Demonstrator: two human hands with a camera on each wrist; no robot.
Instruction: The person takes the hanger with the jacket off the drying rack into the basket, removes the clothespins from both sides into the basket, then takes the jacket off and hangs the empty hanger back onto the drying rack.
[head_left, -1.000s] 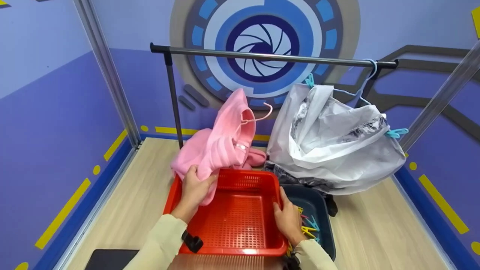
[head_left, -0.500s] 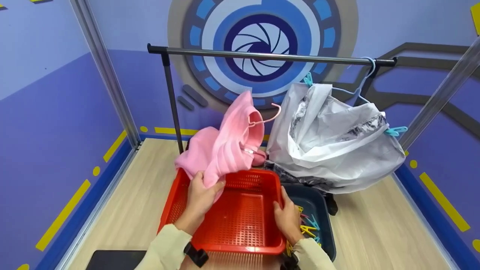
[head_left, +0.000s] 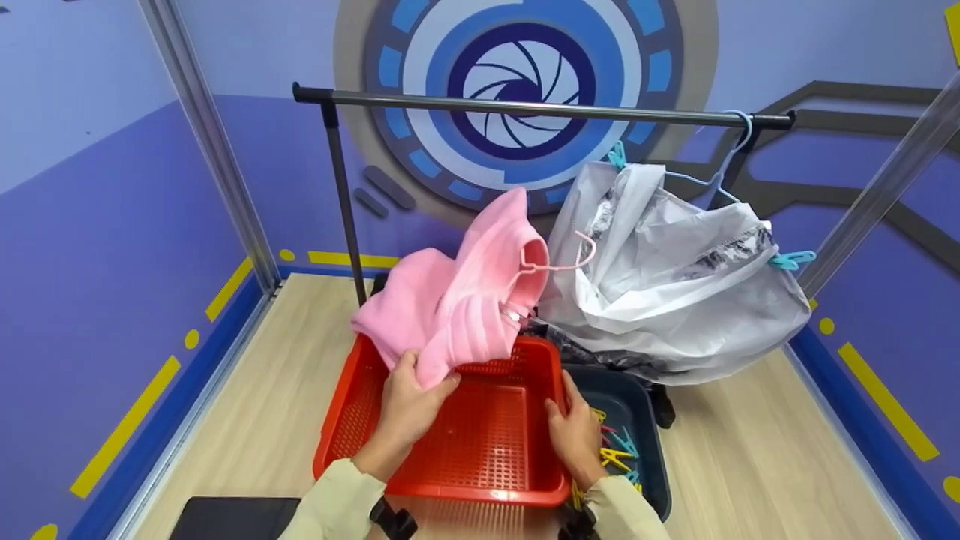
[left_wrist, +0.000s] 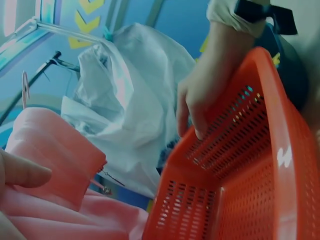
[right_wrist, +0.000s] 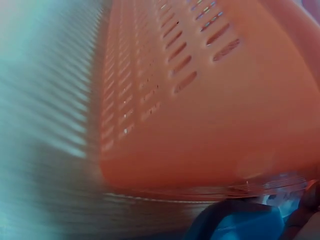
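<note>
A pink zip-up garment with a pink hanger sticking out of its neck leans over the far left rim of the red plastic basket. My left hand pinches a fold of it above the basket. In the left wrist view, my thumb lies against the pink cloth, near a dangling zip. On the basket's right side, my right hand grips the rim, thumb inside. The right wrist view shows mostly the basket's slotted outer wall.
Behind stands a clothes rail. A blue hanger on it bears a white garment with turquoise pegs. Right of the basket is a dark tray with several coloured clothes pegs. A black flat object lies front left.
My left hand has moved the pink garment and its hanger to the right, with the hanger hook tipping lower. The basket's left side has shifted slightly left. My right hand stays on the rim.
</note>
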